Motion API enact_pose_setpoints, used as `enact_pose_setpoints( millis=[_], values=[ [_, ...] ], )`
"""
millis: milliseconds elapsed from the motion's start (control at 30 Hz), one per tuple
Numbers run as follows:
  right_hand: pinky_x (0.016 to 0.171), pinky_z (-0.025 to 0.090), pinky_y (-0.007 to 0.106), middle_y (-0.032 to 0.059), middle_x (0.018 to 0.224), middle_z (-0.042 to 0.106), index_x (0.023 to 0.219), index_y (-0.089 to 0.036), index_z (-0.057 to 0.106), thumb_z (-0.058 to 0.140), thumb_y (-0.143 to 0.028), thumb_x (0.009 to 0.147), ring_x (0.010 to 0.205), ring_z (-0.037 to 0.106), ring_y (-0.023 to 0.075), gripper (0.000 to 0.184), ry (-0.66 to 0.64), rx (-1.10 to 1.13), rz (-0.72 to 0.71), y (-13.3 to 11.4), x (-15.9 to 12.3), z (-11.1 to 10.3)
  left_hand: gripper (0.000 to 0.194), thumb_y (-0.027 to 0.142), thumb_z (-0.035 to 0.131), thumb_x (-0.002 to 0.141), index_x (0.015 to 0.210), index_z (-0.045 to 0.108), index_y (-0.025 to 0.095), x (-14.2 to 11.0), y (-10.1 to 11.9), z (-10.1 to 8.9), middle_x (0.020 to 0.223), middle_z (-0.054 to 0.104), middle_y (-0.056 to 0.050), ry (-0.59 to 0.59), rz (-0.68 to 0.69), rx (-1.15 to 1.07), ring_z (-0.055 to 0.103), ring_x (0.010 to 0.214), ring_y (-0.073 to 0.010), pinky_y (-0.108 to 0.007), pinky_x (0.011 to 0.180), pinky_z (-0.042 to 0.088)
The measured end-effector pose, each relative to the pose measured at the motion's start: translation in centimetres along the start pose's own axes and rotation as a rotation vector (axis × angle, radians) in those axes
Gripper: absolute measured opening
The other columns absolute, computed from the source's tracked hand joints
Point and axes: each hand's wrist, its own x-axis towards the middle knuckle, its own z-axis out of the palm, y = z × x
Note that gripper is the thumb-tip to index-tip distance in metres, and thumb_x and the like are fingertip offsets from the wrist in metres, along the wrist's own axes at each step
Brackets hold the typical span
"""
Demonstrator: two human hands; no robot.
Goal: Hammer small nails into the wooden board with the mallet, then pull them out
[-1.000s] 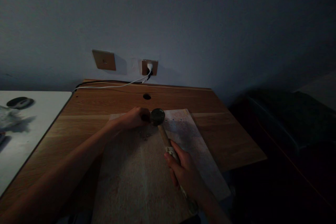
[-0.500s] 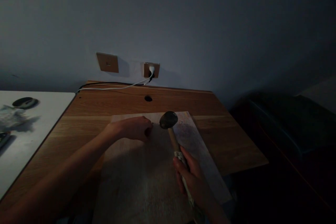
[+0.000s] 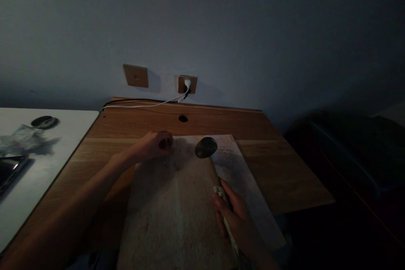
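My right hand (image 3: 234, 215) is wrapped around the wooden handle of a hammer (image 3: 212, 171), whose grip has a pale, worn wrapping. The hammer's round dark head points away from me, over the far part of a pale wooden board (image 3: 171, 215). At the board's far left edge, my left hand (image 3: 155, 145) has its fingers curled inward; shadow hides what they hold, if anything. Tiny dark bits (image 3: 165, 163) lie on the board near the left hand, too small to name. More specks show right of the hammer head.
The board lies on a brown wooden desk (image 3: 152, 120) with a cable hole (image 3: 183, 118). Cables run to a wall socket (image 3: 187, 84). On the left, a white table (image 3: 57, 168) bears a dark round item (image 3: 44, 122), crumpled clear plastic (image 3: 27, 139) and a black glossy object (image 3: 11, 171).
My left hand has drawn back leftward from beside the hammer head. The hammer has moved right, away from the left hand, still in my right hand. The view has shifted slightly left.
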Motion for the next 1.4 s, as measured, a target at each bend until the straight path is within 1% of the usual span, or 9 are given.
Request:
enact_pose_setpoints(
  millis=[100,167,333,467,733,933,1067,1233,1400],
  values=[
    [0.031,0.031,0.016,-0.0121,0.046,0.044,0.143,-0.014,0.05,0.058,-0.062,0.094,0.033,0.036,0.0081,0.07,-0.025,-0.015,-0.011,0.0,0.1,0.1,0.018,0.023,0.065,0.077,0.095,0.069,0.021,-0.3,0.2,0.7,0.074,0.069,0.002,0.042,-0.059,-0.061,0.063,0.066,-0.014,-0.023,0.063,0.045],
    [0.032,0.031,0.016,-0.0122,0.047,0.044,0.145,-0.013,0.048,0.056,-0.061,0.096,0.033,0.036,0.0076,0.069,-0.018,-0.025,-0.021,0.0,0.1,0.1,0.017,0.023,0.064,0.08,0.096,0.069,0.021,-0.3,0.6,1.0,0.076,0.069,0.002,0.066,-0.06,-0.075,0.064,0.067,-0.014,-0.023,0.063,0.046],
    [0.033,0.031,0.016,-0.0105,0.055,0.046,0.144,-0.015,0.051,0.059,-0.059,0.095,0.036,0.037,0.0065,0.066,0.007,-0.001,-0.004,-0.3,-0.3,0.3,0.018,0.017,0.062,0.081,0.096,0.069,0.022,-0.2,1.4,1.7,0.083,0.072,0.001,0.066,-0.018,-0.088,0.065,0.072,-0.0135,-0.023,0.068,0.047],
    [0.033,0.03,0.017,-0.0105,0.053,0.045,0.149,-0.014,0.048,0.06,-0.058,0.094,0.037,0.038,0.0074,0.072,0.042,0.006,0.008,-0.4,-0.5,0.4,0.02,0.013,0.06,0.079,0.096,0.068,0.021,-0.1,1.7,2.1,0.081,0.07,0.001,0.063,0.018,-0.085,0.063,0.07,-0.0127,-0.023,0.068,0.046],
    [0.035,0.03,0.017,-0.0126,0.047,0.041,0.148,-0.013,0.048,0.055,-0.058,0.097,0.034,0.035,0.0077,0.069,-0.031,-0.059,-0.015,-0.3,-0.3,0.1,0.019,0.016,0.057,0.081,0.094,0.07,0.02,-0.3,1.8,3.3,0.088,0.072,-0.003,0.114,0.107,-0.119,0.065,0.074,-0.0143,-0.025,0.071,0.048],
    [0.034,0.031,0.017,-0.012,0.051,0.044,0.147,-0.015,0.048,0.054,-0.058,0.097,0.034,0.037,0.0075,0.066,-0.045,-0.03,-0.025,-0.2,-0.2,0.9,0.021,0.017,0.062,0.082,0.102,0.069,0.02,0.0,1.6,3.5,0.092,0.073,-0.003,0.146,0.046,-0.118,0.068,0.08,-0.0165,-0.026,0.076,0.05],
    [0.034,0.03,0.017,-0.0123,0.052,0.042,0.143,-0.015,0.051,0.056,-0.057,0.096,0.035,0.037,0.0076,0.063,-0.05,-0.042,-0.03,-0.8,0.1,1.4,0.009,0.02,0.066,0.083,0.09,0.072,0.019,0.3,1.3,3.6,0.095,0.071,-0.005,0.158,0.056,-0.068,0.068,0.087,-0.0189,-0.028,0.08,0.052],
    [0.033,0.03,0.018,-0.0131,0.047,0.04,0.141,-0.015,0.053,0.055,-0.056,0.096,0.034,0.036,0.0086,0.061,-0.078,-0.077,-0.031,-1.8,0.7,2.1,0.016,0.017,0.064,0.084,0.095,0.076,0.02,0.2,1.3,3.6,0.096,0.072,-0.005,0.138,0.053,-0.054,0.068,0.087,-0.0193,-0.029,0.081,0.052],
    [0.033,0.031,0.018,-0.0125,0.05,0.042,0.142,-0.015,0.052,0.053,-0.052,0.098,0.033,0.038,0.0081,0.057,-0.113,-0.081,-0.089,-2.0,1.2,2.6,0.019,0.02,0.065,0.083,0.098,0.076,0.02,0.1,1.4,3.5,0.098,0.073,-0.007,0.133,0.031,-0.023,0.068,0.087,-0.0205,-0.03,0.081,0.052]
  ],
)
